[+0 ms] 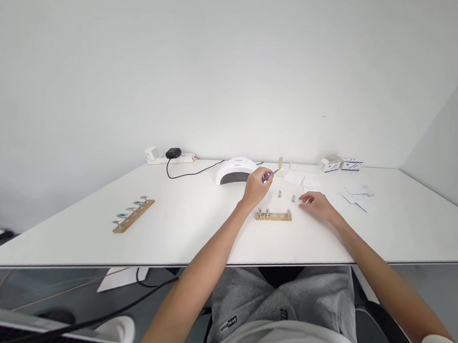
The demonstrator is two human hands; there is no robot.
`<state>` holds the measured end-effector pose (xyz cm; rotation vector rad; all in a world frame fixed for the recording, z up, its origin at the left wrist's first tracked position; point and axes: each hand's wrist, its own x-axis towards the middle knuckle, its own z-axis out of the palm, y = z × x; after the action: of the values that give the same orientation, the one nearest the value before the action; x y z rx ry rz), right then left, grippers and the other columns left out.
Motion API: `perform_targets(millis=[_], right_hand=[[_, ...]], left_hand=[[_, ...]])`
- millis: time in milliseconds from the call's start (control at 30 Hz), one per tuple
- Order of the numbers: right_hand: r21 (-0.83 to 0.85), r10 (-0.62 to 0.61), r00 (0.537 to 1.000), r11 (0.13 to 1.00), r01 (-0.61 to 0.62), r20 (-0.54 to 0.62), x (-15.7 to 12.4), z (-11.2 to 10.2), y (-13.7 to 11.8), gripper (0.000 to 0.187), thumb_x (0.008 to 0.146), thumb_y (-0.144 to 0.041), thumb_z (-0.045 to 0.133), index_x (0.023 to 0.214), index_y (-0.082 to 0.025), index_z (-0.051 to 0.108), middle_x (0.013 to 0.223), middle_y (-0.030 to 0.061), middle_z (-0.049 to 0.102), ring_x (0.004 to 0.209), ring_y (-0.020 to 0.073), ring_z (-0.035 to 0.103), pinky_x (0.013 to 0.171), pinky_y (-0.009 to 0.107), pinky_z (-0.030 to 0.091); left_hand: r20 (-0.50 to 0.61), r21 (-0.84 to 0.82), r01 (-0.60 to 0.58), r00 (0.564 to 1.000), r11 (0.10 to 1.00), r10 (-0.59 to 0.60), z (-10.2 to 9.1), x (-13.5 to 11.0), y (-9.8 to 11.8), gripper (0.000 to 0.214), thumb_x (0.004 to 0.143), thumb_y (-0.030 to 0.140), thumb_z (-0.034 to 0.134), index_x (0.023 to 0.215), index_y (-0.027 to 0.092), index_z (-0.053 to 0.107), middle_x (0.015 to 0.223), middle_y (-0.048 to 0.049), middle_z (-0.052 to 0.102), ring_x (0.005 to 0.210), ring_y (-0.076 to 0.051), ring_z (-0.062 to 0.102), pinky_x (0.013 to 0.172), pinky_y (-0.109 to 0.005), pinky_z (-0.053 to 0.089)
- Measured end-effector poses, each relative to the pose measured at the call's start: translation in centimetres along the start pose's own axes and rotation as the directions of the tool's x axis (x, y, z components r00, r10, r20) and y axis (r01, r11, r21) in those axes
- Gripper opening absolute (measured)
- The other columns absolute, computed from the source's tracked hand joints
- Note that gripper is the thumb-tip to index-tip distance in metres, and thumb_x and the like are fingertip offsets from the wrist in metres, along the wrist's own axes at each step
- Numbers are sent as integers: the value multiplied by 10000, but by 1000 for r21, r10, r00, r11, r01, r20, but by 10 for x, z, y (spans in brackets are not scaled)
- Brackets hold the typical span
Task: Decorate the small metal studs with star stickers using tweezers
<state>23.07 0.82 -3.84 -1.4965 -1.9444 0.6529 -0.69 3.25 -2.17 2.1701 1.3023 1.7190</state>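
Head view: my left hand [257, 187] grips a purple tool [272, 174]. My right hand [316, 205], fingers parted, sits beside a small piece [293, 198].

the left hand [257, 186] seemingly hides the lamp's [235, 166] right end.

I have both bare arms out in front, angled in toward each other. My left forearm [205, 279] runs forward and to the right up to the left wrist [244, 205], and the left hand [258, 184] has thumb and fingers pinched together, back of the hand uppermost. My right forearm [379, 260] slants in leftward; the right hand [316, 205] sits lower, knuckles up, its fingers loosely curled and pointing left.
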Motion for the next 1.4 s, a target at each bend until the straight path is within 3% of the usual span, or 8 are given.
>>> perform_targets(millis=[233, 600, 767, 933, 1200, 1400], right_hand=[[-3, -7, 998, 1000, 7, -67, 17, 18, 6, 265, 610, -301, 736, 836, -164, 729, 900, 70, 693, 760, 172, 576, 714, 287, 446], [63, 31, 999, 998, -28, -41, 34, 27, 10, 225, 589, -357, 724, 694, -157, 732, 675, 28, 659, 626, 153, 563, 618, 274, 412], [198, 50, 998, 979, -39, -50, 38, 25, 12, 237, 568, -369, 732, 665, -155, 703, 648, 38, 668, 612, 164, 582, 588, 276, 431], [392, -21, 992, 917, 70, -127, 49, 19, 1, 200, 609, -347, 698, 684, -169, 647, 720, 47, 683, 635, 163, 615, 591, 272, 460], [352, -118, 902, 894, 279, -415, 39, 13, -13, 225, 664, -388, 686, 735, -176, 666, 764, 51, 691, 684, 171, 614, 677, 305, 501], [211, -202, 857, 919, 333, -474, 28, 11, -20, 176, 706, -351, 656, 753, -184, 682, 791, 47, 697, 702, 168, 604, 702, 313, 491]], left_hand=[[1, -12, 0, 1000, 1000, 0, 0, 0, 1, 69, 797, 170, 537, 799, 181, 605, 753, -3, 604, 671, -115, 539, 633, -240, 424], [7, -9, -17, 1000, 1000, 17, -2, 1, 2, 63, 797, 173, 538, 793, 183, 600, 759, -7, 614, 641, -110, 526, 608, -239, 426], [16, -27, -16, 1000, 1000, 16, -2, 1, 4, 67, 805, 188, 532, 803, 186, 599, 773, -10, 617, 660, -114, 538, 619, -241, 436], [13, -48, -41, 999, 998, 41, -2, -1, 6, 65, 806, 170, 535, 814, 184, 598, 761, -6, 605, 672, -111, 543, 615, -228, 435], [132, 13, -109, 986, 994, 106, 3, -9, 9, 91, 854, 210, 510, 823, 192, 593, 767, -3, 595, 663, -109, 537, 613, -231, 423], [166, 54, -171, 973, 984, 160, 6, -14, 17, 135, 883, 226, 490, 796, 187, 586, 761, -7, 589, 707, -111, 572, 637, -225, 429]])
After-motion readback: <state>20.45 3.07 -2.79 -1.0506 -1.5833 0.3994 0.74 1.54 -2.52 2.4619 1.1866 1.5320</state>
